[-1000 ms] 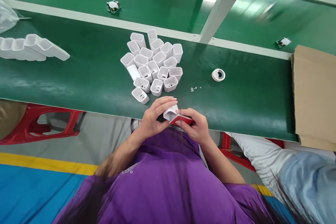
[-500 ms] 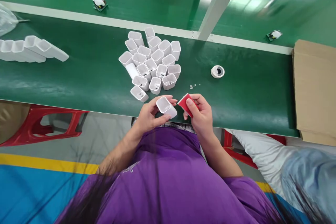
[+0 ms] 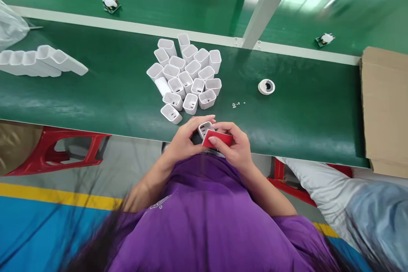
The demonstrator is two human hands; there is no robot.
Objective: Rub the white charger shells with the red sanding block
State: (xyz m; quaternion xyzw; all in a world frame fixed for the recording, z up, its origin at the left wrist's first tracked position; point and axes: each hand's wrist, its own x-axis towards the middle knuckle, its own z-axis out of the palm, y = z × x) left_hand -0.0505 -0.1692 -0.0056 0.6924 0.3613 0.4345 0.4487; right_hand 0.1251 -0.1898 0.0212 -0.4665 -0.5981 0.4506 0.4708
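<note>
My left hand (image 3: 183,139) is closed around a white plastic charger housing (image 3: 205,128), held over the front edge of the bench. The housing's open end faces up and dark slots show inside it. My right hand (image 3: 236,146) pinches a flat red pad (image 3: 219,138) with a pale edge, thumb on top. The pad lies against or just over the housing's near side; whether they touch I cannot tell. Beyond my hands, several similar housings (image 3: 190,104) stand in a cluster, mostly open end up.
On the green bench (image 3: 302,114) lie a white tape roll (image 3: 266,87) and small white crumbs (image 3: 236,105). More white housings (image 3: 47,61) lie in a row at left, near a plastic bag (image 3: 11,25). Cardboard (image 3: 385,110) covers the right end. A slanted white post (image 3: 270,4) rises behind.
My right hand has moved left, bringing the red pad to the housing. The housing has turned in my left hand, so its slots now show.
</note>
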